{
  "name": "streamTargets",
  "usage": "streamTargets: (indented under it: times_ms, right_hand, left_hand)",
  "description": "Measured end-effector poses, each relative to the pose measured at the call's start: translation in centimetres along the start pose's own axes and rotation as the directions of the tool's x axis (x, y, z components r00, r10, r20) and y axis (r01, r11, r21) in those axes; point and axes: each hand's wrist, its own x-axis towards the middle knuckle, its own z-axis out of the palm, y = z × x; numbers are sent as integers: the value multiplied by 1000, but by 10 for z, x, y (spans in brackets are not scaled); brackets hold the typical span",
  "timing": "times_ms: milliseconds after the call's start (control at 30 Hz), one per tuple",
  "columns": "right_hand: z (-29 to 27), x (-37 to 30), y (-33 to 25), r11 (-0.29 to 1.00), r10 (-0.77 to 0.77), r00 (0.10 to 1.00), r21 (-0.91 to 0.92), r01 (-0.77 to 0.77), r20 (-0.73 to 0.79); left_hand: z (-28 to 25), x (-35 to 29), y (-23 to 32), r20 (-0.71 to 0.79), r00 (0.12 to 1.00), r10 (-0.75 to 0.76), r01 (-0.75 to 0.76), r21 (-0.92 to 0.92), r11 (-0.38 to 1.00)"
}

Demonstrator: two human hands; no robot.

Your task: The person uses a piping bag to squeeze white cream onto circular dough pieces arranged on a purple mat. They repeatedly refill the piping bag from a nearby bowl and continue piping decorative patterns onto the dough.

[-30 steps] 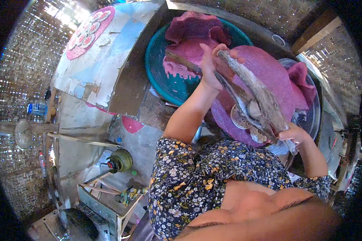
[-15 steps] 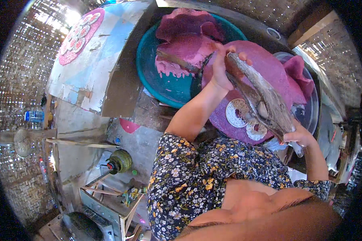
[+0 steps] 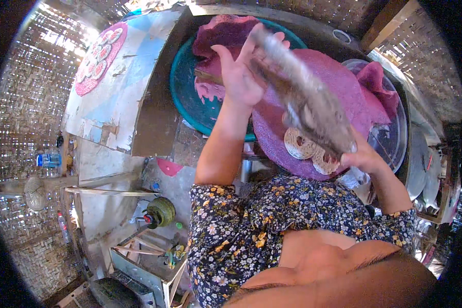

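Observation:
My right hand (image 3: 367, 156) grips the lower end of a long, weathered grey-brown wooden piece (image 3: 313, 102), which is blurred by motion. The wood slants up and left to my left hand (image 3: 244, 82). That hand is open, its thumb spread wide and its fingers stretched out behind the wood's upper end. Below the wood lies a large, round pink-purple sheet (image 3: 272, 141), and two pale, lacy rounds (image 3: 299, 142) rest near its front edge. A teal basin (image 3: 177, 97) behind my left hand contains wavy pink sheets (image 3: 223, 33) and lumpy pink material.
A worn, blue-and-white painted panel (image 3: 138, 66) stands at left, with a pink oval (image 3: 101, 59) bearing several rounds on it. At right is a clear basin (image 3: 395, 146) with pink folds. A green gas cylinder (image 3: 160, 211) and a wooden-framed stand (image 3: 143, 256) are at lower left.
My left hand has moved up and left, and its thumb has spread away from the wood. My right hand and the wood have shifted up and left too.

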Motion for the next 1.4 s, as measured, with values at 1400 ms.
streamTargets:
  times_ms: [1400]
  right_hand:
    - [-5,134,39,453,-452,869,-891,27,-203]
  left_hand:
    - [7,-123,22,-113,787,607,-27,976,216]
